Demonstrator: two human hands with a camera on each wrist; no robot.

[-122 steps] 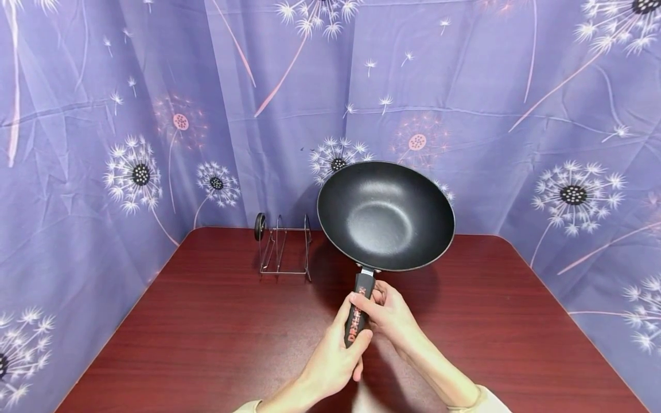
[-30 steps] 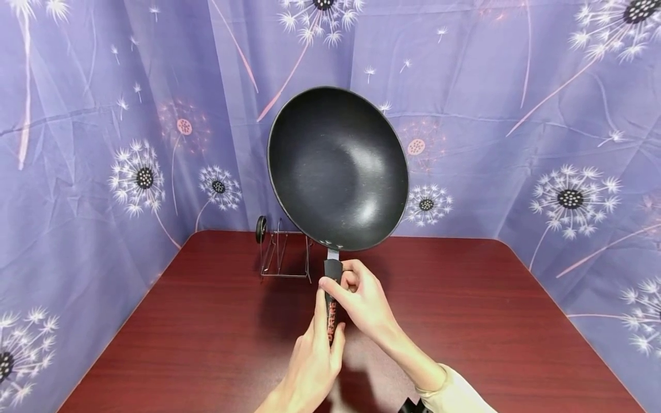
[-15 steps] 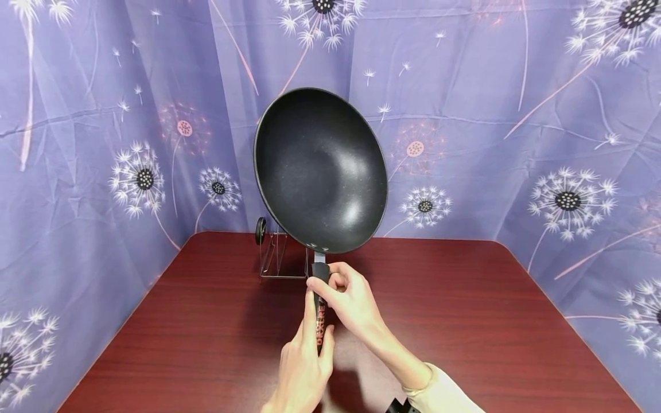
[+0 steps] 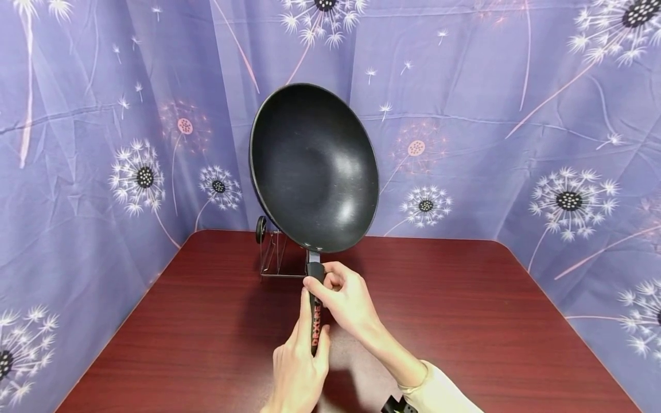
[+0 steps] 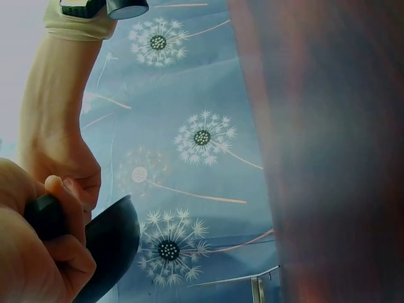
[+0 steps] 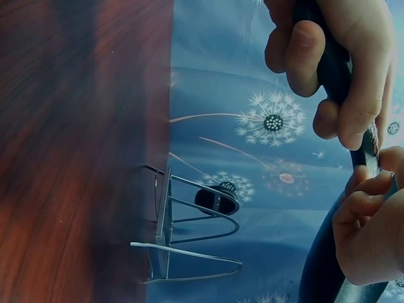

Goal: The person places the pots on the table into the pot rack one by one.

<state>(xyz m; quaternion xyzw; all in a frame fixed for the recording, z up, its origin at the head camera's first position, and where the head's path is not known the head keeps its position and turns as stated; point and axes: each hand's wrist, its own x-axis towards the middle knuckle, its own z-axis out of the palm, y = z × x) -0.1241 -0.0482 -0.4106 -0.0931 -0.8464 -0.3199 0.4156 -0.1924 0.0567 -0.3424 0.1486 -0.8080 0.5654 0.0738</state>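
Observation:
A black wok [image 4: 315, 166] is held up above the table, tilted so its dark inside faces the head camera. My left hand [image 4: 298, 367] grips the lower part of its black handle [image 4: 316, 327], which has red lettering. Higher on the same handle, close to the metal neck, my right hand [image 4: 348, 301] pinches it between thumb and fingers. The left wrist view shows the left hand [image 5: 38, 240] curled around the handle's end. Behind the wok stands a wire rack [image 4: 273, 258] with a round black piece [image 4: 260, 229] at its left, partly hidden by the wok.
The dark red wooden table [image 4: 465, 321] reaches back to a purple curtain [image 4: 465, 80] printed with dandelions, which hangs around the back and sides. In the right wrist view the rack's wire loops [image 6: 208, 211] rise from the tabletop.
The wok has been raised and tilted steeper, and has moved left with both hands, now covering part of the rack. In the last half second it shifted only slightly left.

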